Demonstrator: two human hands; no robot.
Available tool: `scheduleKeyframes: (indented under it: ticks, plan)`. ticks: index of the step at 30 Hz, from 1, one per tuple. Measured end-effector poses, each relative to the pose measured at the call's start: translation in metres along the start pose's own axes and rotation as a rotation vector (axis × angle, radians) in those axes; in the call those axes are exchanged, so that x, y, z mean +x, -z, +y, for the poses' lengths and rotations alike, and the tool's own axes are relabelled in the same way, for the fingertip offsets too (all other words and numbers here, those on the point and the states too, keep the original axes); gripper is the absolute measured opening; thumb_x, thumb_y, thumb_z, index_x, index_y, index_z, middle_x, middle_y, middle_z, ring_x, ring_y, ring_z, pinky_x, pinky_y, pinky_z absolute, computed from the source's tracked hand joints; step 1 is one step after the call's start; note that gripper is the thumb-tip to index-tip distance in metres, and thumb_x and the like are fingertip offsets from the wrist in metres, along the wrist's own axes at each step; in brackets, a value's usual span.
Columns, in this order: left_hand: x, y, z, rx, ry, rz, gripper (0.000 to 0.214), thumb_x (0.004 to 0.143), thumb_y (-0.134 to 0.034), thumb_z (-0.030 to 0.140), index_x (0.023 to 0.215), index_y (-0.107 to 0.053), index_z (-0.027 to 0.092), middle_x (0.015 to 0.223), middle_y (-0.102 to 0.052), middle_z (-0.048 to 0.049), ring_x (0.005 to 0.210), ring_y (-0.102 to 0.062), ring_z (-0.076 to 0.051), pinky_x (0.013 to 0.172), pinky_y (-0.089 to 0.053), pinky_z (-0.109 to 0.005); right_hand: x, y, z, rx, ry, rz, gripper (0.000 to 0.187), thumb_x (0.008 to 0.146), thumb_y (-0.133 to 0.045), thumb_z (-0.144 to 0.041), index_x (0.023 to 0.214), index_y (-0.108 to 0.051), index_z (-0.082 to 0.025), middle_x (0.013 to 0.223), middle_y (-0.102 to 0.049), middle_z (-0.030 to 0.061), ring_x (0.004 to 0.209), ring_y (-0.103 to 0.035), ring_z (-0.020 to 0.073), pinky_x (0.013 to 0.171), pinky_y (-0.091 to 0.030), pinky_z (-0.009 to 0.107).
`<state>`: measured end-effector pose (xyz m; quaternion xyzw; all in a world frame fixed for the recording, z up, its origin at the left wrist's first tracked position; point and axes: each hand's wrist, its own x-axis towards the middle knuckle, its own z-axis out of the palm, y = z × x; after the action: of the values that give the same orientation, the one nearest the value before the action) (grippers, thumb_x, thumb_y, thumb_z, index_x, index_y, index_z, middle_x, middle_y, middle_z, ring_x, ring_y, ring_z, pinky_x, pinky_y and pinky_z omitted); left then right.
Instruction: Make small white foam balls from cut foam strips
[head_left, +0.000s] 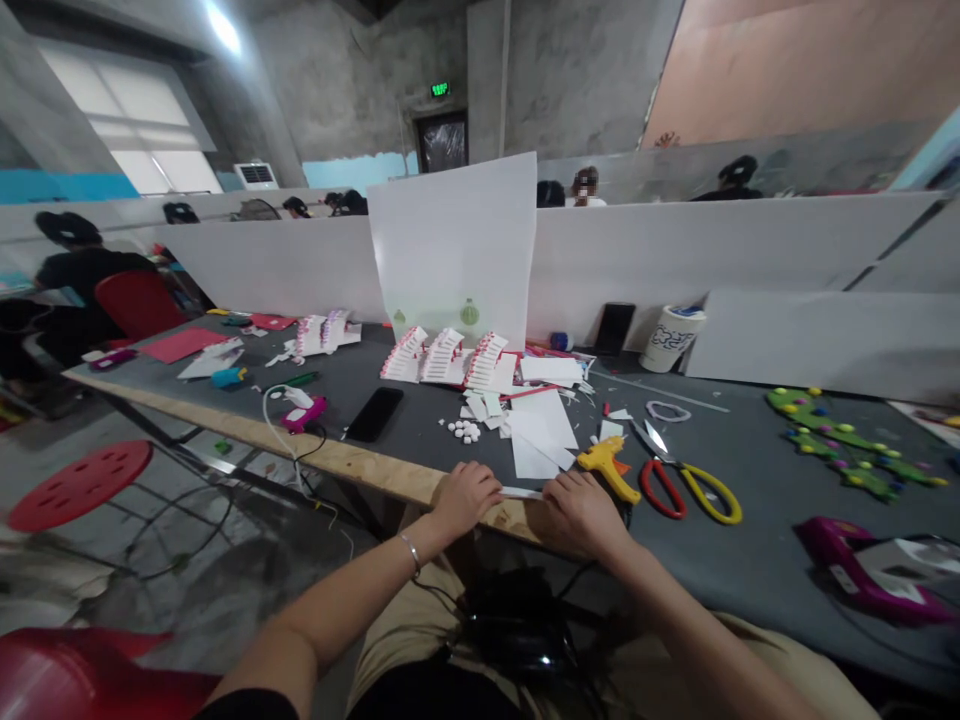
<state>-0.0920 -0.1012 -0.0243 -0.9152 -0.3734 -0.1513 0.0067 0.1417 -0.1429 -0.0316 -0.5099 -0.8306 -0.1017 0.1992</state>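
A narrow white paper strip (521, 492) lies along the table's front edge, between my two hands. My left hand (471, 490) has its fingers bent down and closed on the strip's left end. At the right end, my right hand (583, 503) grips it the same way; its fingertips are partly hidden. Just beyond them are white paper sheets (541, 425) and a small heap of white pellets (463, 431). A yellow glue gun (609, 464) lies beside my right hand, with red-and-yellow-handled scissors (655, 441) to its right.
Folded white-and-red paper pieces (444, 358) stand before an upright white board (454, 250). A black phone (375, 414) lies to the left, a white cup (670, 340) stands at the back. Green beaded shapes (840, 440) and a purple device (862, 575) are at right.
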Motion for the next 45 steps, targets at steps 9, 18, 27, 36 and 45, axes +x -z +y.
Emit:
scheduleKeyframes:
  ticks: [9,18,27,36,45]
  plan:
    - [0.003,-0.001,0.006,0.044,-0.053,0.035,0.015,0.087,-0.063,0.033,0.095,-0.064,0.021,0.094,-0.060,-0.0026,0.089,-0.050,-0.018,0.073,-0.034,-0.032,-0.002,-0.003,0.000,0.034,-0.009,-0.003,0.011,0.082,-0.052,-0.012,0.077,-0.059,-0.019,0.071,-0.062,0.0025,0.071,-0.053,0.0187,0.069,-0.027,0.032]
    - [0.016,-0.001,0.018,0.145,-0.105,-0.029,0.012,0.093,-0.051,0.024,0.098,-0.060,0.019,0.100,-0.061,-0.0055,0.090,-0.050,-0.020,0.073,-0.033,-0.035,-0.002,-0.008,0.003,0.091,-0.066,0.018,0.010,0.077,-0.051,-0.010,0.075,-0.054,-0.019,0.070,-0.063,0.0000,0.067,-0.057,0.0159,0.066,-0.029,0.029]
    - [0.025,0.005,0.014,0.152,-0.180,-0.094,0.017,0.093,-0.045,0.014,0.103,-0.058,0.016,0.097,-0.062,-0.0097,0.091,-0.050,-0.023,0.073,-0.034,-0.037,0.000,-0.004,0.004,-0.005,-0.133,0.059,0.011,0.080,-0.049,-0.012,0.073,-0.055,-0.018,0.068,-0.061,0.0042,0.067,-0.053,0.0189,0.067,-0.028,0.032]
    - [0.025,-0.002,0.005,0.131,-0.175,-0.068,0.009,0.090,-0.052,0.013,0.092,-0.060,0.016,0.092,-0.061,-0.0075,0.086,-0.050,-0.022,0.072,-0.035,-0.035,0.005,-0.001,-0.001,-0.050,-0.040,0.017,0.009,0.086,-0.054,-0.015,0.085,-0.061,-0.020,0.078,-0.063,0.0033,0.079,-0.053,0.0198,0.071,-0.028,0.032]
    - [0.026,-0.002,0.001,0.005,-0.078,-0.048,0.015,0.093,-0.052,0.024,0.087,-0.064,0.018,0.090,-0.063,-0.0054,0.087,-0.052,-0.019,0.073,-0.036,-0.034,0.005,-0.001,0.000,-0.057,-0.039,-0.033,0.017,0.092,-0.052,-0.018,0.080,-0.064,-0.019,0.076,-0.064,0.0042,0.078,-0.054,0.0194,0.071,-0.028,0.033]
